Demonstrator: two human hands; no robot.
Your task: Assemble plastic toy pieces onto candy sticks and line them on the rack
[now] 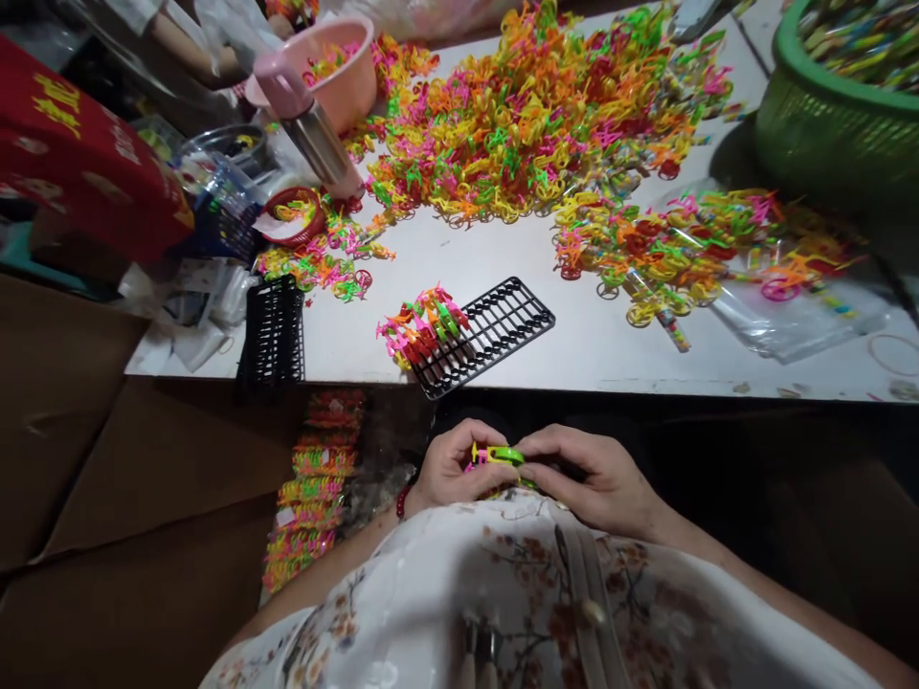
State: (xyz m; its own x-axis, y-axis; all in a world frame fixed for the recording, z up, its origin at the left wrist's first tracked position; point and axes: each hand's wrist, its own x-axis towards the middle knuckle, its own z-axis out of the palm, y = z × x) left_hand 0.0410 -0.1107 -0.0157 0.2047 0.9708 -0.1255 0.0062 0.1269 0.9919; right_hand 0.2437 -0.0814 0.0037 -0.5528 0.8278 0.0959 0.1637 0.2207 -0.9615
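Close to my body, below the table edge, both hands are closed on small bright plastic toy pieces in green, yellow and pink. My left hand wraps round the pink and yellow end. Thumb and fingertips of my right hand pinch the green end. Just beyond, on the table, lies a black plastic rack with rows of slots. Its left end carries several pink, red, orange and green plastic pieces. What sits deeper in my palms is hidden.
A big heap of coloured plastic pieces covers the table's back, with a smaller pile at right. Black racks are stacked at left. Around stand a pink flask, pink basin and green basket. Another person's arm shows upper left.
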